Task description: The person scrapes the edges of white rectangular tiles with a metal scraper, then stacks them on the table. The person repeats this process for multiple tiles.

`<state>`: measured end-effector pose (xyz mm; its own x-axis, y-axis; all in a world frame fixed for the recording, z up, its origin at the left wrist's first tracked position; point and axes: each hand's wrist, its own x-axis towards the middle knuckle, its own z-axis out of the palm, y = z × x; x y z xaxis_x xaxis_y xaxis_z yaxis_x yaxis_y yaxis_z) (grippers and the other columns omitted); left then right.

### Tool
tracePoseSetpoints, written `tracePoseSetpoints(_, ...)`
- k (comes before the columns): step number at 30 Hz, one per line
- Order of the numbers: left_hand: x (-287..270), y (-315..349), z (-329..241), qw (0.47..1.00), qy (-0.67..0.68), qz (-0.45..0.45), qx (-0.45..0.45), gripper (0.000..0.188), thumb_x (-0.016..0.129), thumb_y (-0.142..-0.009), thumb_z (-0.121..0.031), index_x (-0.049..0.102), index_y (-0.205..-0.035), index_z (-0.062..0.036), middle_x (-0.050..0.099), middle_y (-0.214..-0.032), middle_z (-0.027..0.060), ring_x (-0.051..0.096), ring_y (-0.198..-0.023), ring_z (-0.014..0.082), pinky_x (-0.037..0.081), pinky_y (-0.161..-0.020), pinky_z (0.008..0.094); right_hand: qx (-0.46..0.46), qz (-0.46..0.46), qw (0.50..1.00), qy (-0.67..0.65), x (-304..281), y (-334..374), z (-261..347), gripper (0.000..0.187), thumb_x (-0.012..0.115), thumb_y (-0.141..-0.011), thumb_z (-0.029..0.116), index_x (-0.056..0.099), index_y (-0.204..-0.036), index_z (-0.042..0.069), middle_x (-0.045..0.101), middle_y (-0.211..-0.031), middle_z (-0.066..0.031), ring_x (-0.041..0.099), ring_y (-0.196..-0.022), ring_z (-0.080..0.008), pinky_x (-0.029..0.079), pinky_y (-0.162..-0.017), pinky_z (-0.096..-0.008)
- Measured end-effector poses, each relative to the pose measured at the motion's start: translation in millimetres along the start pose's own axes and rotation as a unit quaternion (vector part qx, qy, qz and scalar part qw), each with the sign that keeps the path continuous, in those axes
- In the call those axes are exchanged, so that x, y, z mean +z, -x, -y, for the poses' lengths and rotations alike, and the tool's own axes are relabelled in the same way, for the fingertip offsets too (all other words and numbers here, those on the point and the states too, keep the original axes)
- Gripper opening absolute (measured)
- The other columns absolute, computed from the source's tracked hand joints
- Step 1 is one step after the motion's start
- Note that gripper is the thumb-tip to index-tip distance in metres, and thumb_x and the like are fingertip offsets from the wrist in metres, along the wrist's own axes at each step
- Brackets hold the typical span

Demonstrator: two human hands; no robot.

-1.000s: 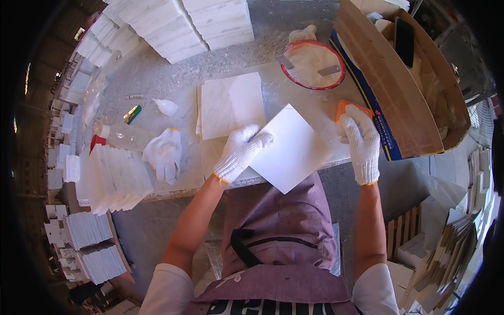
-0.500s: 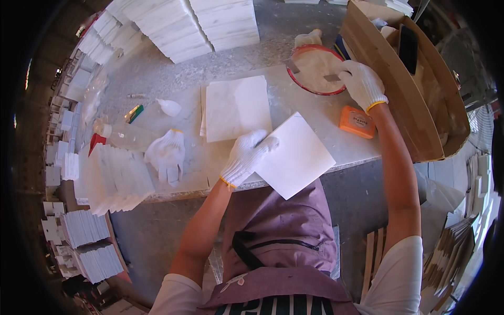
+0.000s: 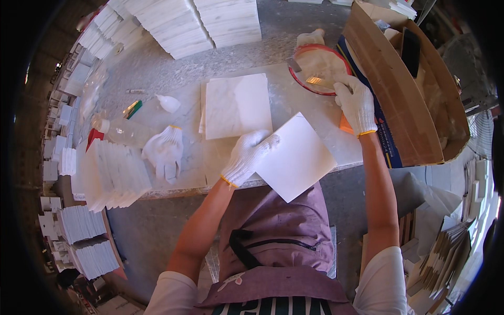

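My left hand [image 3: 245, 158], in a white knit glove with a yellow cuff, grips the left corner of a white square tile [image 3: 300, 160], thumb on top. The tile is tilted over the near table edge, above my apron. My gloved right hand [image 3: 358, 106] pinches a small flat scraper blade [image 3: 319, 82] that shines yellowish in the light. The blade is over a round red-rimmed bowl [image 3: 342, 51] of pale paste or powder. A second grey blade [image 3: 294, 64] rests at the bowl's left rim. Beneath my right hand an orange packet [image 3: 345, 125] is mostly hidden.
Square tiles [image 3: 236, 105] lie stacked mid-table. To the left are a spare glove [image 3: 164, 152], clear bottle [image 3: 123, 131], white squeeze bulb [image 3: 168, 103], green cutter [image 3: 134, 109] and upright tiles [image 3: 113, 173]. Tall tile stacks [image 3: 231, 21] stand behind; a cardboard box [image 3: 388, 68] is right.
My right hand has come nearer to me with the blade, away from the bowl's far right side, and now covers most of the orange packet. The left hand and tile stay nearly still.
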<state>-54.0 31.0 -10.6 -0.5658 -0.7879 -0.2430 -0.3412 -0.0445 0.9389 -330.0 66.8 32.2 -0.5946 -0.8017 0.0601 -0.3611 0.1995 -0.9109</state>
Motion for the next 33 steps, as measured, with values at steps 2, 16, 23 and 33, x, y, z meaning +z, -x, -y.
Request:
tracePoseSetpoints(2, 0, 1, -1, 1.0, -0.009, 0.001, -0.004, 0.035, 0.064, -0.094, -0.033, 0.069, -0.094, 0.0015, 0.062, -0.075, 0.0016, 0.052, -0.073, 0.0079, 0.044, -0.068, 0.028, 0.001, 0.01, 1.0, 0.0, 4, -2, -1, 0.028, 0.06, -0.089, 0.017, 0.07, -0.108, -0.001, 0.066, -0.075, -0.0087, 0.058, -0.059, -0.0123, 0.047, -0.06, -0.0272)
tracePoseSetpoints(16, -2, 1, -1, 1.0, -0.02, 0.006, 0.011, 0.036, 0.063, -0.094, -0.034, 0.069, -0.096, 0.0011, 0.063, -0.076, 0.0029, 0.053, -0.074, 0.0084, 0.045, -0.069, 0.0282, 0.05, 0.03, 0.992, -0.108, 1, -5, -10, 0.024, 0.061, -0.089, 0.012, 0.07, -0.106, -0.002, 0.062, -0.073, -0.004, 0.054, -0.058, -0.0081, 0.045, -0.054, -0.0239)
tracePoseSetpoints(23, -3, 0, 0, 0.998, -0.059, 0.002, 0.002, 0.04, 0.062, -0.093, -0.039, 0.069, -0.098, 0.0, 0.062, -0.074, 0.0039, 0.054, -0.072, 0.0094, 0.045, -0.068, 0.0296, 0.074, -0.004, 0.977, -0.199, -17, 20, -5, 0.025, 0.061, -0.093, 0.009, 0.067, -0.114, -0.004, 0.063, -0.08, -0.003, 0.052, -0.06, -0.0045, 0.041, -0.053, -0.0184)
tracePoseSetpoints(33, 0, 2, 1, 0.997, -0.073, -0.004, 0.027, 0.041, 0.06, -0.095, -0.04, 0.069, -0.104, -0.0006, 0.068, -0.084, 0.0094, 0.06, -0.078, 0.0148, 0.047, -0.075, 0.0314, 0.093, -0.024, 0.976, -0.196, -17, 91, -17, 0.029, 0.065, -0.094, 0.018, 0.068, -0.116, -0.001, 0.063, -0.081, -0.0017, 0.053, -0.061, -0.0061, 0.046, -0.055, -0.0211)
